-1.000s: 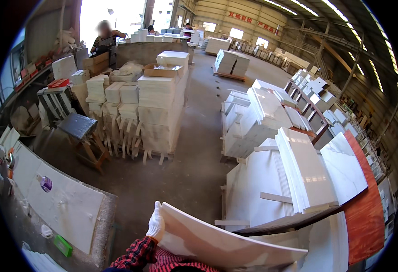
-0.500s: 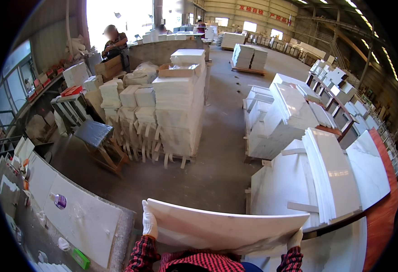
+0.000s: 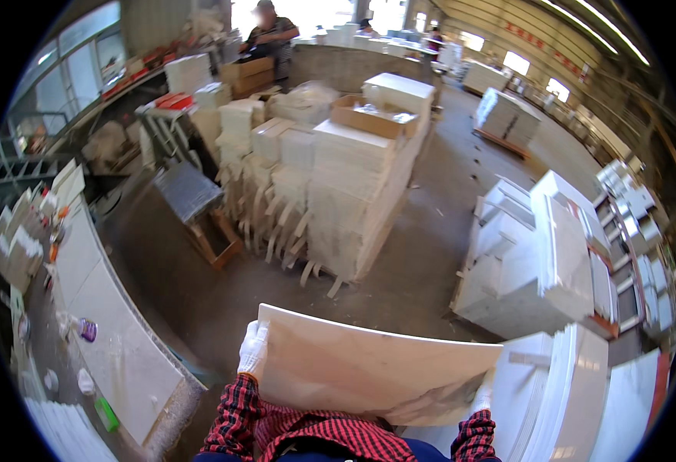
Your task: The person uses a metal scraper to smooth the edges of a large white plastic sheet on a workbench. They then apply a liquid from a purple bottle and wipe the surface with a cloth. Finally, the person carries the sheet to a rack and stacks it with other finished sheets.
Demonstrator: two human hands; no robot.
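Note:
A long, thin slab of pale veined marble (image 3: 369, 369) is held crosswise before my body, with a darker streaked patch near its lower right. My left hand (image 3: 254, 346), in a white glove, is closed on its left end. At the opposite end my gloved right hand (image 3: 483, 396) grips the edge, its fingers partly hidden behind the slab. Both of my arms wear red-and-black checked sleeves.
To the left stands a workbench with a pale stone top (image 3: 134, 346), carrying a purple-labelled jar (image 3: 87, 329) and a green box (image 3: 107, 414). Stacked tiles (image 3: 346, 185) rise ahead. White slabs (image 3: 553, 385) lean at right. Another person (image 3: 275, 38) works at the back.
My view has swung left, so the stacks sit farther right in the picture and more of the workbench shows. The slab, still in both hands, now shows more of its broad face.

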